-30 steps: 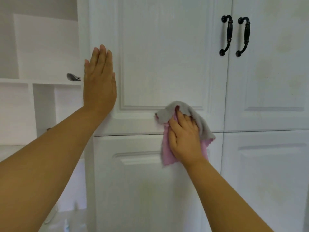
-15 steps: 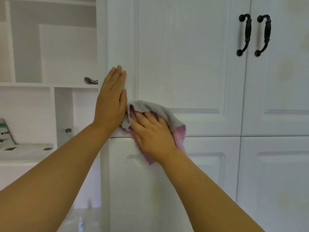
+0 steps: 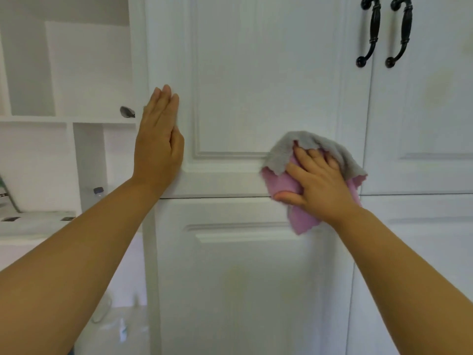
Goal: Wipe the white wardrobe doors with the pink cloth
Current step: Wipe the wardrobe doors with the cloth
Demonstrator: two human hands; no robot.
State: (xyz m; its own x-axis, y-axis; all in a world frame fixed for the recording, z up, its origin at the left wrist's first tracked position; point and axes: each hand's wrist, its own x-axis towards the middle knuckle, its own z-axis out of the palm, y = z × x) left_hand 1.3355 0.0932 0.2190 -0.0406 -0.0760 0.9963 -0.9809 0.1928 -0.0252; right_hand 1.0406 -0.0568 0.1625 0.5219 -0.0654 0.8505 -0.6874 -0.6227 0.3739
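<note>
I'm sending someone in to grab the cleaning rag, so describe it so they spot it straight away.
Find the white wardrobe door left of the two black handles. At its lower right corner the right hand presses a cloth flat against it. It is the only coloured fabric there: pink with a grey side.

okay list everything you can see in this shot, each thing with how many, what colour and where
wardrobe doors: four in view, white, two upper and two lower, filling the middle and right
door handles: two, black, side by side at top right on the upper doors
cloth: one, pink with a grey side, pressed on the upper door's lower right corner, hanging over the seam
shelves: white, open, at left
bottle: one, clear with a dark cap, in a lower shelf compartment
dark object: one, small, on the shelf edge, too unclear to name
left hand: flat on the upper door's left edge
right hand: fingers spread, pressing the cloth
</note>
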